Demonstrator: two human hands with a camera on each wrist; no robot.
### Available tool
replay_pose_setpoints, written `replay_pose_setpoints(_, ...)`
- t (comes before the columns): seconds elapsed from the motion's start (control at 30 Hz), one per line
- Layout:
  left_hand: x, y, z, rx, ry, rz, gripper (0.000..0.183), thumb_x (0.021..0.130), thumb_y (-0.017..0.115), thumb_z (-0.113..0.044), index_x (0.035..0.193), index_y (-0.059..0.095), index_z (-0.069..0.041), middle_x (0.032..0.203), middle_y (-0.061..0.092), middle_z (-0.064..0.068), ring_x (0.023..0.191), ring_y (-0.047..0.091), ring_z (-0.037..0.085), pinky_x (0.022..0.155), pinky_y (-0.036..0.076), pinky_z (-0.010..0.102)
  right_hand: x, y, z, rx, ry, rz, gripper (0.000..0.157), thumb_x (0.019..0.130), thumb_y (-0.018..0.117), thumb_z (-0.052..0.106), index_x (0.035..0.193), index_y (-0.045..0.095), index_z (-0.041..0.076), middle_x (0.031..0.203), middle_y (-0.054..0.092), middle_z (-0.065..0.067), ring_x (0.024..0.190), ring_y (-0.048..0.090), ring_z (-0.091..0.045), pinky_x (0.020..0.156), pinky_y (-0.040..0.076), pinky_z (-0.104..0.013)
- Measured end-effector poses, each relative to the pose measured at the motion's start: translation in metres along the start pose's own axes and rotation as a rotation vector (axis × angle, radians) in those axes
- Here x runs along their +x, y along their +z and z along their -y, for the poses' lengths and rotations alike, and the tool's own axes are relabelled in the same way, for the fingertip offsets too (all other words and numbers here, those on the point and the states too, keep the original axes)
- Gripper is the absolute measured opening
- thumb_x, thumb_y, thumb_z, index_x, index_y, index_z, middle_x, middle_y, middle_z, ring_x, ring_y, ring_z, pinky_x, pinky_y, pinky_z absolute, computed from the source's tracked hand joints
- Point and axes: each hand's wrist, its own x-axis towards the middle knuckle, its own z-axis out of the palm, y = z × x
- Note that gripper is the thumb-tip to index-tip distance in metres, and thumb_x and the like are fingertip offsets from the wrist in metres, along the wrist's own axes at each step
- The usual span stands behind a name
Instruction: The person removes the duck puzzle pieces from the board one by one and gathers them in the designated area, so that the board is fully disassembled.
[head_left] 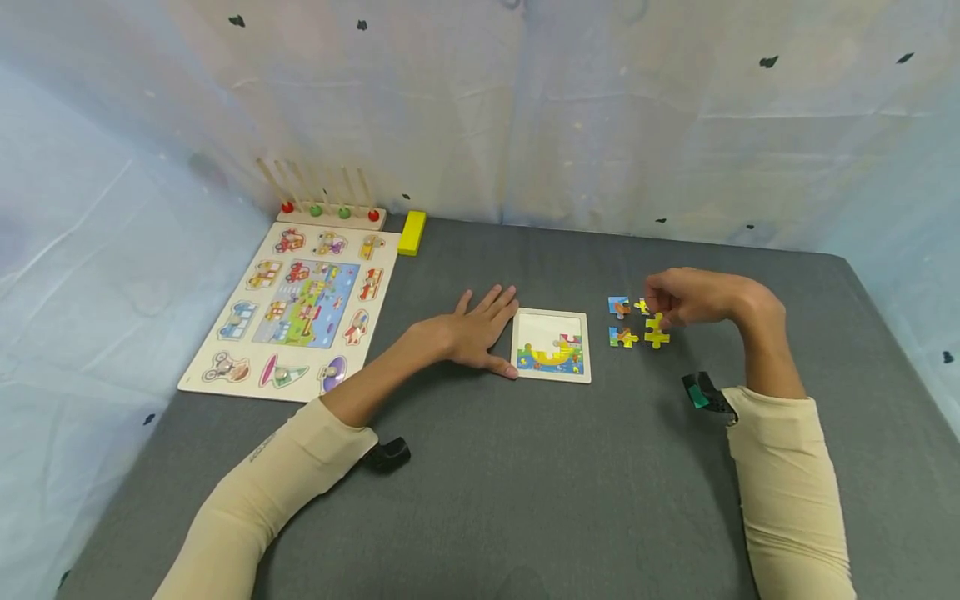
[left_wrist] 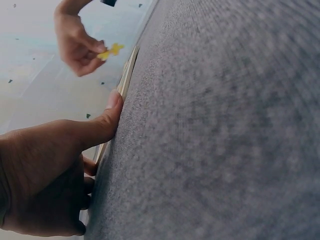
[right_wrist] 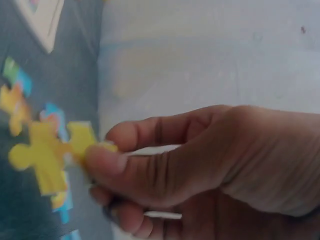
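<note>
Head view: our yellow jigsaw piece [head_left: 657, 332] is pinched in our right hand [head_left: 692, 295], to the right of the framed puzzle [head_left: 543, 327]; we should keep that pinch light, our left hand [head_left: 480, 335], spread at the puzzle's left edge, steadying.

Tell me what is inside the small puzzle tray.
Fitted puzzle pieces, mainly yellow, green and blue, fill the lower part of the tray and reach up its right side; the pale base shows bare above. The base beneath those pieces is covered.
</note>
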Motion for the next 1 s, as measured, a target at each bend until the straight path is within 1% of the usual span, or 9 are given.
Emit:
replay_pose_setpoints(0.13, 0.000, 0.000, 0.000, -0.001, 0.000, -0.002, 0.119, 0.092, 0.064, -0.071, 0.169, -0.004, -0.010, 0.176, -0.022, 0.008, 0.164, -0.021, 0.027, 0.131, -0.008, 0.061, 0.009, 0.004, -0.016, 0.023, 0.020, 0.087, 0.018, 0.093, 0.073, -0.002, 0.100, 0.057, 0.003, 0.087, 0.056, -0.005, 0.077, 0.049, -0.015, 0.067, 0.042, -0.028)
replay_pose_setpoints(0.23, 0.000, 0.000, 0.000, 0.001, 0.004, -0.003, 0.119, 0.093, 0.063, -0.071, 0.169, -0.004, -0.010, 0.176, -0.021, 0.008, 0.164, -0.021, 0.027, 0.131, -0.008, 0.061, 0.016, 0.007, -0.024, 0.031, 0.045, 0.107, 0.019, 0.093, 0.073, -0.002, 0.099, 0.056, 0.002, 0.085, 0.054, -0.003, 0.074, 0.048, -0.015, 0.066, 0.041, -0.028)
replay_pose_setpoints(0.33, 0.000, 0.000, 0.000, -0.004, 0.005, -0.004, 0.119, 0.093, 0.063, -0.071, 0.169, -0.004, -0.010, 0.176, -0.021, 0.008, 0.164, -0.021, 0.027, 0.131, -0.009, 0.061, 0.019, 0.009, -0.026, 0.033, 0.077, 0.107, 0.019, 0.093, 0.073, -0.001, 0.097, 0.055, 0.002, 0.082, 0.053, -0.003, 0.072, 0.048, -0.016, 0.066, 0.041, -0.030)
replay_pose_setpoints(0.43, 0.001, 0.000, 0.001, -0.017, 0.007, -0.004, 0.119, 0.093, 0.064, -0.069, 0.169, -0.004, -0.010, 0.176, -0.022, 0.008, 0.164, -0.022, 0.027, 0.131, -0.010, 0.061, 0.021, 0.010, -0.026, 0.022, 0.092, 0.100, 0.019, 0.094, 0.073, -0.001, 0.096, 0.055, 0.002, 0.081, 0.053, -0.003, 0.071, 0.048, -0.016, 0.067, 0.040, -0.031)
replay_pose_setpoints(0.7, 0.005, 0.004, 0.005, -0.057, 0.012, -0.003, 0.119, 0.093, 0.065, -0.069, 0.169, -0.007, -0.011, 0.175, -0.025, 0.006, 0.163, -0.025, 0.025, 0.131, -0.013, 0.060, 0.024, 0.012, -0.026, -0.050, 0.119, 0.054, 0.026, 0.091, 0.078, 0.002, 0.089, 0.052, 0.004, 0.082, 0.046, -0.002, 0.077, 0.044, -0.017, 0.069, 0.037, -0.033)
replay_pose_setpoints(1.0, 0.002, 0.003, 0.002, 0.003, 0.002, -0.008, 0.119, 0.093, 0.063, -0.071, 0.169, -0.005, -0.010, 0.176, -0.022, 0.008, 0.164, -0.021, 0.027, 0.132, -0.007, 0.061, 0.020, 0.008, -0.022, -0.059, 0.119, 0.035, 0.026, 0.092, 0.078, 0.008, 0.094, 0.053, 0.003, 0.084, 0.048, -0.004, 0.078, 0.045, -0.018, 0.068, 0.038, -0.034)
